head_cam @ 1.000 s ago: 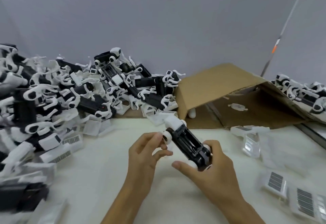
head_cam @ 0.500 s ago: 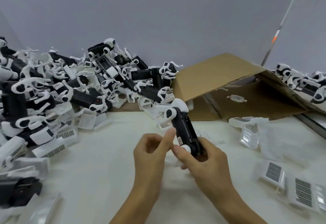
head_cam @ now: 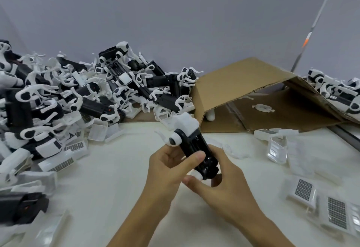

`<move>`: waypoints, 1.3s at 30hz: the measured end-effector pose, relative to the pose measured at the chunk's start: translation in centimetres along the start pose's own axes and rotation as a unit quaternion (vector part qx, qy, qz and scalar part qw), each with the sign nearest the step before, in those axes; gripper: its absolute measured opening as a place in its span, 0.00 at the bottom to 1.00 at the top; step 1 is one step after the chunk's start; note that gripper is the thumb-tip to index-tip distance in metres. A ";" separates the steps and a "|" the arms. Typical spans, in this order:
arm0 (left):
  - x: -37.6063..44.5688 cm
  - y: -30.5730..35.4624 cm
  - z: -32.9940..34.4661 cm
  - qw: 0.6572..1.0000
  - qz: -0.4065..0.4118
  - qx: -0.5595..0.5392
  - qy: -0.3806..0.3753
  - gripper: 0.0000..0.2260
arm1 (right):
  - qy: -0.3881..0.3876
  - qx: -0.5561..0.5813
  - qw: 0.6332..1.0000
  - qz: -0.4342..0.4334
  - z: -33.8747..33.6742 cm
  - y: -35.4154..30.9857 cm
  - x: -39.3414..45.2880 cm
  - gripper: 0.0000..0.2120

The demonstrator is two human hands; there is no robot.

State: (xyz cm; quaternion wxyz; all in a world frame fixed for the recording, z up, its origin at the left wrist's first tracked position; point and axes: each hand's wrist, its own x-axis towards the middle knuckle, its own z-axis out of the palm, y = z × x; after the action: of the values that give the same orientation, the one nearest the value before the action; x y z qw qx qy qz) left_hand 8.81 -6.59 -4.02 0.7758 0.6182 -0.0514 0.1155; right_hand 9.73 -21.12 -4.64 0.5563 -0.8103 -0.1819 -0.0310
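While the pile point(head_cam: 78, 98) sits left of the box point(head_cam: 233, 89), left hand point(head_cam: 165, 167) clamps the unit point(head_cam: 192, 146) mid-body, right hand point(head_cam: 224, 186) its lower end, just before the box. Judged light, rigid; white clips fragile: hold the black body.

a heap of black-and-white devices point(head_cam: 81, 98) lies left on the surface point(head_cam: 109, 169), a torn cardboard box point(head_cam: 243, 98) behind, grid-labelled packets point(head_cam: 303, 190) right.
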 end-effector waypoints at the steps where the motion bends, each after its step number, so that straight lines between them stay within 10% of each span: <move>1: -0.1 0.1 0.0 0.998 0.041 0.056 0.009 0.15 | -0.020 0.013 1.000 0.005 -0.1 0.1 0.1 0.39; 5: 0.0 -0.4 -0.6 0.903 0.264 0.337 0.036 0.27 | -0.013 0.006 0.999 -0.032 -0.8 0.5 -0.3 0.54; 13: 0.3 -0.7 -1.2 0.790 0.345 0.506 -0.036 0.29 | 0.075 0.024 0.995 -0.054 -0.4 -0.1 -0.5 0.35; 24: 0.2 -1.5 -0.5 0.790 0.382 0.480 -0.012 0.26 | 0.111 -0.029 0.989 -0.097 -1.1 -0.2 -0.2 0.27; 39: 0.4 -1.4 -0.9 0.757 0.406 0.509 0.045 0.27 | 0.079 0.228 0.957 0.162 -2.3 -0.7 1.0 0.41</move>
State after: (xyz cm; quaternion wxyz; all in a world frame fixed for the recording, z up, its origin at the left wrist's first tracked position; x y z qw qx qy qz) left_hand 9.52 -5.98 -5.45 0.2282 0.8372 -0.1965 0.4565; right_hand 10.73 -22.75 -2.86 0.7363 -0.6756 -0.0053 0.0378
